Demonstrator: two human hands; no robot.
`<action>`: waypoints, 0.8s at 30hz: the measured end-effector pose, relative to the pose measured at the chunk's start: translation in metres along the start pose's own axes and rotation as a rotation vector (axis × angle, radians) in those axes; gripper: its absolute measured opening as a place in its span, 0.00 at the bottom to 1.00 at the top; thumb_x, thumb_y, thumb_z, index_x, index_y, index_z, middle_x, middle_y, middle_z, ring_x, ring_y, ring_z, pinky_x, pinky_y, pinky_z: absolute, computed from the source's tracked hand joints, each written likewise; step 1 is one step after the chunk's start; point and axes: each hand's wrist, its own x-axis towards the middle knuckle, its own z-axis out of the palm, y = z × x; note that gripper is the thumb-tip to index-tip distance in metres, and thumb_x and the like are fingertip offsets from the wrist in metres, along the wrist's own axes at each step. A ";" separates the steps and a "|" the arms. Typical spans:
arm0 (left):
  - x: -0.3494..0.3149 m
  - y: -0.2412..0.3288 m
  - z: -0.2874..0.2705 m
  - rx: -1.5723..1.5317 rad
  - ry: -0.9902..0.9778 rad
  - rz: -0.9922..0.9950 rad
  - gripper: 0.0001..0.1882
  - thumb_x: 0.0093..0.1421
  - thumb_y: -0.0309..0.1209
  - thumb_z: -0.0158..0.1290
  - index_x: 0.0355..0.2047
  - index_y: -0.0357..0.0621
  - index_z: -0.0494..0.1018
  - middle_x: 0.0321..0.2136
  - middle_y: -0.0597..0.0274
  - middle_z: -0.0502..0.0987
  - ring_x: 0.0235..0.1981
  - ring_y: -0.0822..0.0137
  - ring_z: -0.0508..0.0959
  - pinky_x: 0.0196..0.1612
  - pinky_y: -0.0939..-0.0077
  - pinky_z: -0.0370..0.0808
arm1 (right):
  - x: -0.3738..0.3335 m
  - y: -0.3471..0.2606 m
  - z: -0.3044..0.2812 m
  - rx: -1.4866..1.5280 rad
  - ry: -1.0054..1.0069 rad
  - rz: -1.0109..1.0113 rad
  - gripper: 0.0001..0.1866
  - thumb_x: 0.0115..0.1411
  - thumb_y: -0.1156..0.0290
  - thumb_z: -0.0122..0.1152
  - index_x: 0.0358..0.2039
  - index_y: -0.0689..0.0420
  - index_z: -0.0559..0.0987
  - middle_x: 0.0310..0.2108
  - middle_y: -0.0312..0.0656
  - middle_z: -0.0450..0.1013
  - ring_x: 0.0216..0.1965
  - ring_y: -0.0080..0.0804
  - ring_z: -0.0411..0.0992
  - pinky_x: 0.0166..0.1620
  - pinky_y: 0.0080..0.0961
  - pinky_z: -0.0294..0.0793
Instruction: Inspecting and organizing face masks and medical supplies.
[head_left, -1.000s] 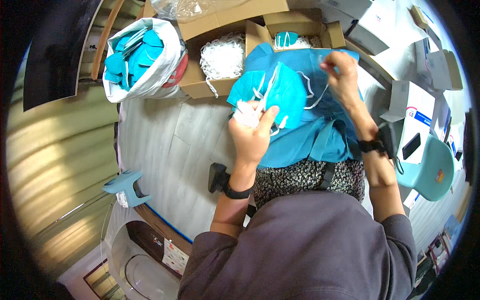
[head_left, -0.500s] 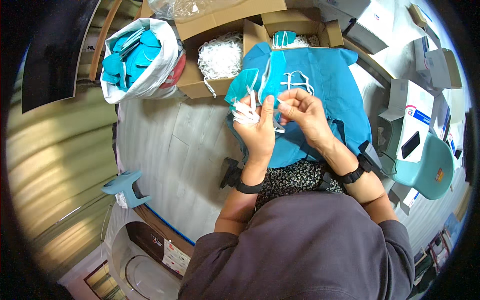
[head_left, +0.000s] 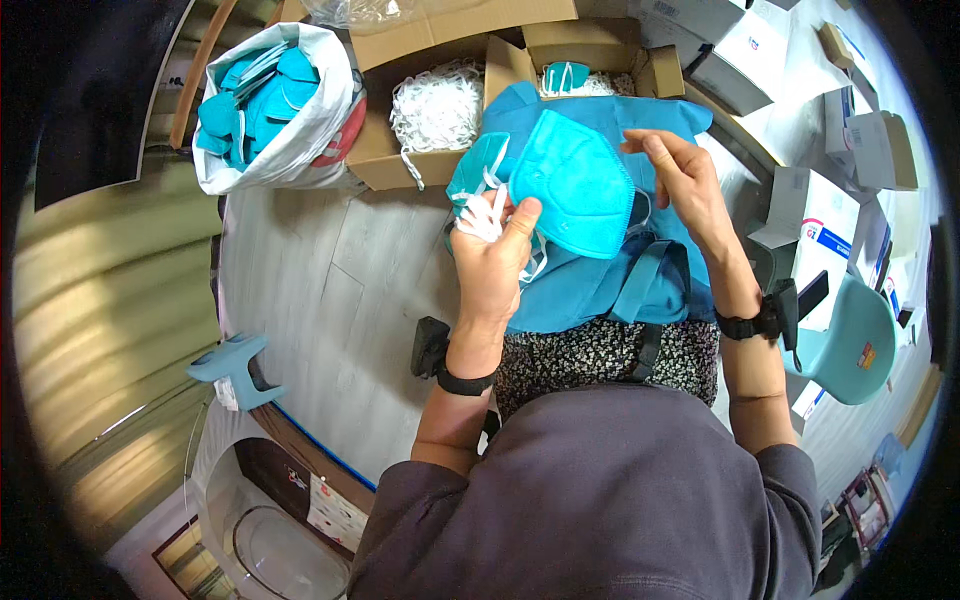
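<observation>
A bright teal face mask [head_left: 572,185], spread flat with its outer face up, is pinched between the thumb and fingers of my left hand [head_left: 492,265]. A bundle of white ear straps [head_left: 482,215] is bunched in that same hand. Behind the straps, a second teal mask [head_left: 478,168] leans at the left, partly hidden; whether my fingers grip it is unclear. My right hand [head_left: 685,185] is raised just off the mask's right edge, fingers loosely bent and apart, with nothing seen in them. Under both hands, a teal cloth [head_left: 640,115] covers my lap.
A white sack [head_left: 330,90] full of teal masks stands at the far left. Beside it, a cardboard box [head_left: 385,175] holds a heap of white straps [head_left: 437,105]. Another box [head_left: 660,70] has straps and a mask. White cartons [head_left: 815,205] and a pale teal chair [head_left: 860,340] stand right.
The mask in my left hand has turned from edge-on to face up. My right hand has let go and moved right and upward, away from it.
</observation>
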 end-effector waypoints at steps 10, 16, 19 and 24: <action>0.000 0.017 -0.017 0.105 -0.069 0.034 0.22 0.73 0.44 0.39 0.35 0.36 0.72 0.22 0.63 0.73 0.11 0.85 0.55 0.14 0.87 0.48 | -0.010 0.000 -0.033 -0.120 -0.414 0.006 0.06 0.61 0.73 0.60 0.36 0.60 0.81 0.30 0.31 0.78 0.30 0.19 0.72 0.37 0.19 0.71; -0.016 0.031 -0.008 0.356 -0.305 -0.027 0.20 0.72 0.39 0.43 0.26 0.39 0.72 0.18 0.67 0.70 0.19 0.80 0.66 0.23 0.85 0.61 | -0.013 -0.023 0.002 -0.578 -0.159 -0.512 0.12 0.54 0.77 0.64 0.40 0.58 0.81 0.31 0.46 0.76 0.32 0.43 0.74 0.35 0.34 0.73; -0.024 0.031 0.007 0.360 -0.418 -0.014 0.16 0.70 0.36 0.46 0.26 0.40 0.71 0.22 0.67 0.72 0.22 0.78 0.70 0.25 0.83 0.65 | -0.012 -0.031 0.024 -0.407 -0.276 -0.457 0.17 0.53 0.80 0.63 0.45 0.57 0.79 0.33 0.46 0.73 0.33 0.44 0.74 0.36 0.34 0.74; -0.041 0.026 0.029 0.442 -0.617 0.028 0.10 0.66 0.29 0.52 0.28 0.38 0.72 0.23 0.64 0.74 0.25 0.73 0.73 0.30 0.78 0.70 | -0.008 -0.012 0.033 -0.472 -0.327 -0.516 0.21 0.50 0.83 0.61 0.47 0.56 0.78 0.37 0.47 0.72 0.37 0.47 0.74 0.40 0.38 0.74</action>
